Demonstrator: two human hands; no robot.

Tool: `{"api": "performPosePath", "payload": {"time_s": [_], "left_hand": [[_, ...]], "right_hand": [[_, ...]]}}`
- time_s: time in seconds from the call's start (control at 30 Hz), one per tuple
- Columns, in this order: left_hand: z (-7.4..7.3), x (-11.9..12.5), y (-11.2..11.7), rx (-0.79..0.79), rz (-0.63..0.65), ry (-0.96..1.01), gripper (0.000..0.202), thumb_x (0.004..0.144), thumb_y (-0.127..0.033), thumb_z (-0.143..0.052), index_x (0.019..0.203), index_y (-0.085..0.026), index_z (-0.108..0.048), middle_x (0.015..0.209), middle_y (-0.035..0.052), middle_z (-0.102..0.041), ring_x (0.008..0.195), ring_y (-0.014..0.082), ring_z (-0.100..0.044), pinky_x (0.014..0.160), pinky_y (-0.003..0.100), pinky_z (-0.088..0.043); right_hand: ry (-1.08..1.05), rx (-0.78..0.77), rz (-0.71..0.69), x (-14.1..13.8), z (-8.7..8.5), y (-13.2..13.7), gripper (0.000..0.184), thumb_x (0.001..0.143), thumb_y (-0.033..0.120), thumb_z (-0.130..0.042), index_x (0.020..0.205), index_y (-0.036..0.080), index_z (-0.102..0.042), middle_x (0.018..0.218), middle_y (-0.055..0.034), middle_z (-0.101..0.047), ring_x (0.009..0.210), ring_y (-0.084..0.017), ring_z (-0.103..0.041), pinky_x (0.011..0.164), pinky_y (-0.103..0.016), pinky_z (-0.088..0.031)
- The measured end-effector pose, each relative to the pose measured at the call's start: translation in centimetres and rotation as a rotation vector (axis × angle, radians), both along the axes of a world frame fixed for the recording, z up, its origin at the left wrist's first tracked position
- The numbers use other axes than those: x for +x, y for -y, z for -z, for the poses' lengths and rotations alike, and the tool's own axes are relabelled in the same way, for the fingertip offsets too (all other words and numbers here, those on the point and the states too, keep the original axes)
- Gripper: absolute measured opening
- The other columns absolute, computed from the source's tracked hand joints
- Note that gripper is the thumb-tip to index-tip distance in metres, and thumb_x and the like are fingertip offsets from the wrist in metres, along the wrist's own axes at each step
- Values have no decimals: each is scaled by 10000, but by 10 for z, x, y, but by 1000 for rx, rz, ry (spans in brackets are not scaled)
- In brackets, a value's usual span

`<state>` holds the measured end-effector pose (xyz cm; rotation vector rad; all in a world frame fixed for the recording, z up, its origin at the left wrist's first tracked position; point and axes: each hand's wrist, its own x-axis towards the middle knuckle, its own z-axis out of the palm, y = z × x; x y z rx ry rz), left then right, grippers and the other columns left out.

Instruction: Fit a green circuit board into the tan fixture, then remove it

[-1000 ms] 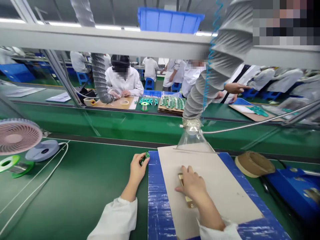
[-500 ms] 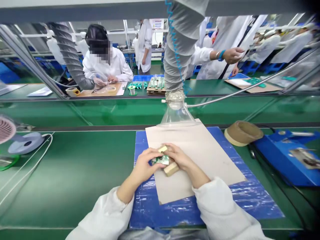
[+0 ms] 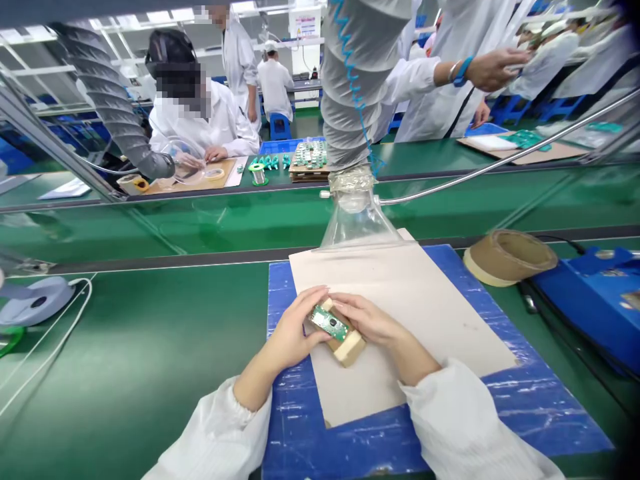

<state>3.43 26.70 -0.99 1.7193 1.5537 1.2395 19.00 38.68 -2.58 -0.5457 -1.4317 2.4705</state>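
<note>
A small green circuit board point(image 3: 329, 322) lies on top of a tan wooden block point(image 3: 349, 346), which rests on a grey cardboard sheet point(image 3: 415, 293) over a blue mat point(image 3: 445, 427). My left hand point(image 3: 295, 333) pinches the board's left end with thumb and fingers. My right hand point(image 3: 367, 321) curls over the block and the board's right side. Both sleeves are white.
A clear funnel hood point(image 3: 356, 217) on a grey duct stands at the sheet's far edge. A tape roll point(image 3: 509, 255) and a blue device point(image 3: 595, 293) sit to the right, a fan base point(image 3: 31, 301) with cable to the left. Other workers sit beyond the conveyor.
My left hand carried the green board from the mat's left edge onto the block under my right hand. The view tilted downward, and the board now lies angled on the block.
</note>
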Motion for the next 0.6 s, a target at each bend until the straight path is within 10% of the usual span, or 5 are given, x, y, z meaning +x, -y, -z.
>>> {"api": "performPosePath", "payload": {"time_s": [0.1, 0.37, 0.6], "left_hand": [[8, -3, -2, -22, -112, 187, 823, 652, -275, -842, 1366, -269, -432, 1393, 123, -457, 1291, 292, -434, 1113, 481, -320], [17, -5, -7, -171, 119, 687, 584, 752, -331, -766, 1277, -215, -538, 1355, 125, -524, 1271, 296, -466, 1113, 476, -310], [9, 3, -5, -191, 3, 925, 490, 713, -229, -797, 1151, -212, -578, 1142, 81, -645, 1115, 238, -590, 1028, 422, -429]], "right_hand": [[9, -52, 3, 1, -1, 1, 545, 691, 354, -800, 1165, 183, -592, 1025, -53, -673, 855, -153, -636, 765, -259, -479], [64, -197, 101, -2, -5, 13, 420, 684, 411, -791, 998, 203, -605, 937, -22, -649, 774, -130, -625, 717, -240, -494], [104, -11, 247, -7, -3, 18, 374, 682, 476, -785, 885, 218, -606, 862, -1, -639, 776, -139, -594, 701, -244, -468]]}}
